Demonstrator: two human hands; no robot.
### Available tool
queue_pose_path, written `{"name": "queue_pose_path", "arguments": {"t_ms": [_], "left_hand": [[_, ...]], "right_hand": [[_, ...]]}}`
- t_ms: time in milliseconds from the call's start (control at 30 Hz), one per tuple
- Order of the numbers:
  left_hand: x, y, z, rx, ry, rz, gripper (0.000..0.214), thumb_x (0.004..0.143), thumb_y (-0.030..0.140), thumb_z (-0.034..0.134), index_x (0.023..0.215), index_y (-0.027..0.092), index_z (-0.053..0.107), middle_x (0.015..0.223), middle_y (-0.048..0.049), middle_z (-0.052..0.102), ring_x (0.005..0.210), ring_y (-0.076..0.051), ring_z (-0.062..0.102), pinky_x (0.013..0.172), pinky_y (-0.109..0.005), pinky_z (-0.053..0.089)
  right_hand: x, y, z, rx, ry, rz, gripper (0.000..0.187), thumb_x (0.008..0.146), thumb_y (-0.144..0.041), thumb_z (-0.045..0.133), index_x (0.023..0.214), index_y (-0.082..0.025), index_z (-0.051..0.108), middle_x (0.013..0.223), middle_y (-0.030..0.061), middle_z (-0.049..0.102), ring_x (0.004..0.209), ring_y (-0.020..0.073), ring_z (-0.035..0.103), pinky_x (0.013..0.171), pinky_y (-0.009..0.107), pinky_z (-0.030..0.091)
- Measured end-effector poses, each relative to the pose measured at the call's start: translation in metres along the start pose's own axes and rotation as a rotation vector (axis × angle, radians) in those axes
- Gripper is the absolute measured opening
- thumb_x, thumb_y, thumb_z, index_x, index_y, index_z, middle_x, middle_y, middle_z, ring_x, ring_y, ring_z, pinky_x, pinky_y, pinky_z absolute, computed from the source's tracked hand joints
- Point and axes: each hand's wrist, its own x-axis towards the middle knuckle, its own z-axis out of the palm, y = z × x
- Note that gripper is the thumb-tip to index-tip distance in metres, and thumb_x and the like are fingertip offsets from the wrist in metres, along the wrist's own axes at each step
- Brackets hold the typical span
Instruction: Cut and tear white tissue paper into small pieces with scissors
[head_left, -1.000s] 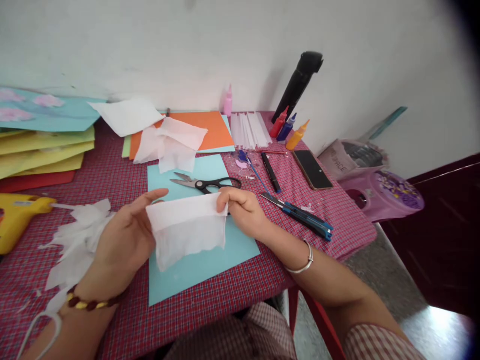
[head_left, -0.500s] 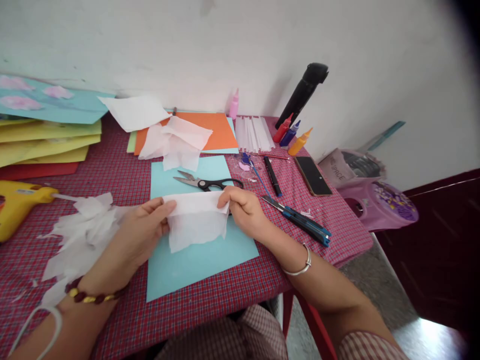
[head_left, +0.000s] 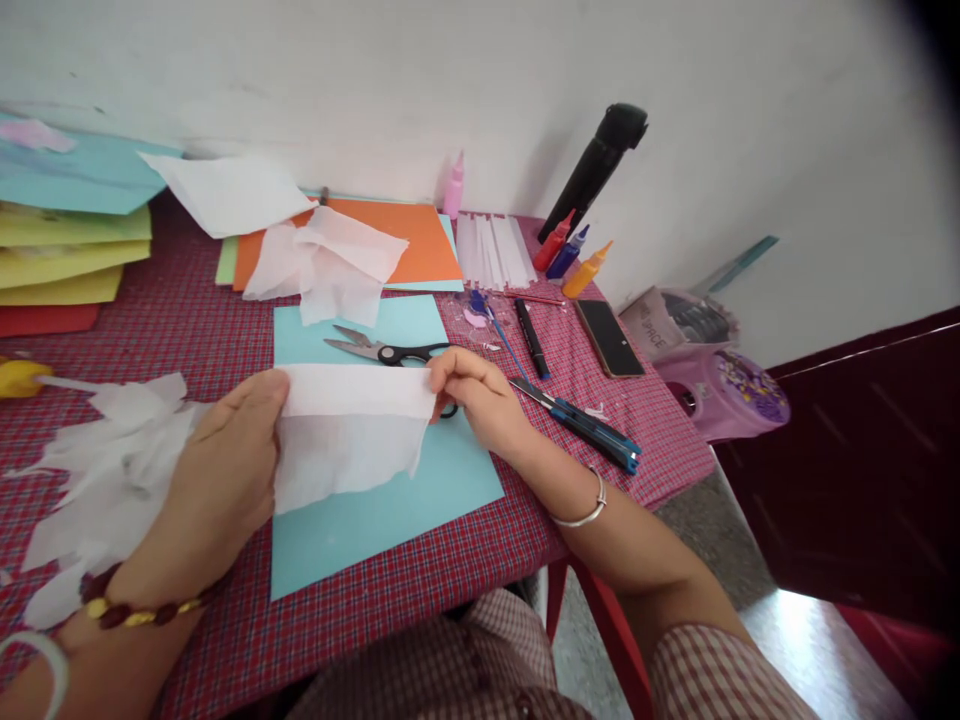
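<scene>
Between my hands I hold a white tissue paper, its upper band folded over and denser than the thin, ragged lower part. My left hand pinches its left edge, fingers mostly hidden behind. My right hand grips the top right corner between thumb and fingers. Beneath lies a light blue sheet of paper. Black-handled scissors rest on that sheet just behind the tissue, their handles partly covered by my right hand. A blue-and-black box cutter lies to the right of my right hand.
Torn tissue pieces lie left, near a yellow glue gun. Behind are an orange sheet, white glue sticks and paint bottles. A black marker and a phone lie right. Coloured sheets are stacked back left.
My left hand has moved left along the tissue, now showing its back, and the tissue appears wider. The right hand keeps the corner. The whole view has shifted slightly.
</scene>
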Motion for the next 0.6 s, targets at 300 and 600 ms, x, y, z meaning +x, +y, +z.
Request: {"name": "queue_pose_path", "arguments": {"t_ms": [300, 600], "left_hand": [[0.002, -0.008, -0.007, 0.228, 0.045, 0.074, 0.020, 0.090, 0.029, 0.049, 0.073, 0.020, 0.056, 0.058, 0.0044, 0.052, 0.048, -0.009, 0.042, 0.042, -0.018, 0.035], [0.004, -0.010, -0.013, 0.098, -0.018, 0.115, 0.019, 0.084, 0.031, 0.060, 0.072, 0.021, 0.051, 0.056, 0.0062, 0.046, 0.042, -0.008, 0.038, 0.037, -0.018, 0.031]], "right_hand": [[-0.002, -0.004, 0.011, 0.107, -0.068, 0.206, 0.041, 0.077, -0.047, 0.068, 0.105, -0.019, 0.055, 0.073, -0.0020, 0.057, 0.058, 0.0101, 0.056, 0.055, 0.025, 0.049], [0.000, -0.002, 0.013, -0.003, 0.071, 0.188, 0.014, 0.092, -0.033, 0.048, 0.086, -0.022, 0.044, 0.074, -0.0019, 0.065, 0.051, 0.0065, 0.052, 0.047, 0.021, 0.042]]}}
